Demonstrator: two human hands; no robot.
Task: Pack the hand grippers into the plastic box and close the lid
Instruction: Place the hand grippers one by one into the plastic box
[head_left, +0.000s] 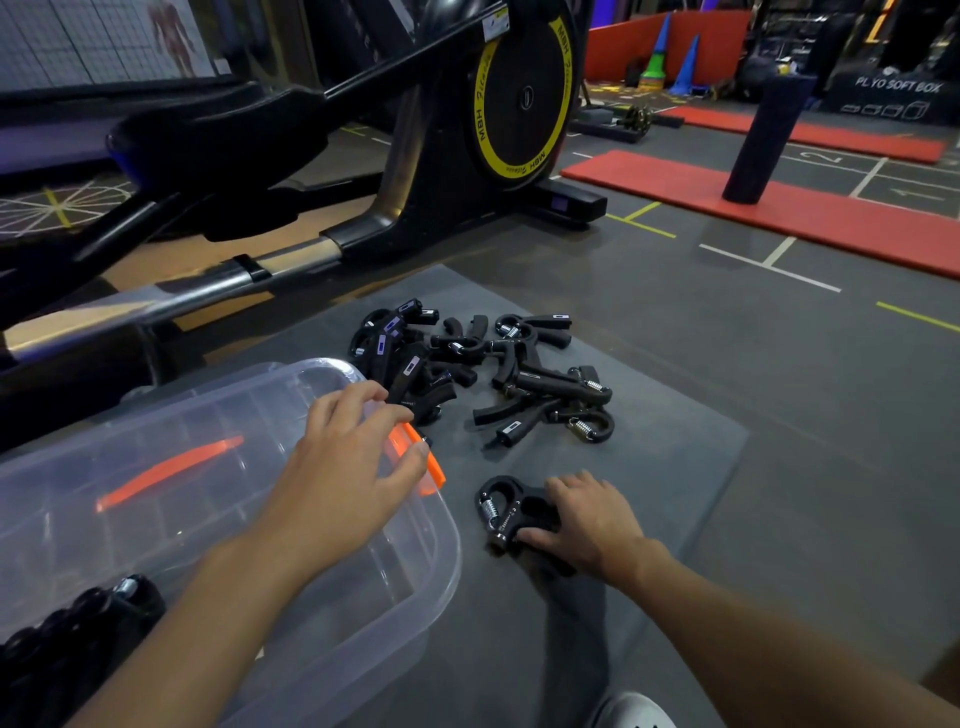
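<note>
While the plastic box (451, 540) stands open at the left, one hand gripper (506, 512) is gripped just beside it by the right hand (592, 519).
An exercise machine (415, 156) is seen behind, well apart. On the grey mat (675, 457) the box is set at the left, with packed grippers (78, 639) in its near corner; the loose pile (498, 374) is heaped beyond its far right corner. The hand gripper is laid with its spring end away from the person, so the box lies to its left. Its handles are covered by curled fingers, the thumb tucked beneath. The left hand (353, 467) is held over the rim, fingers loosely spread and holding nothing, beside the orange latch (431, 467), judged the only thing in the way.
</note>
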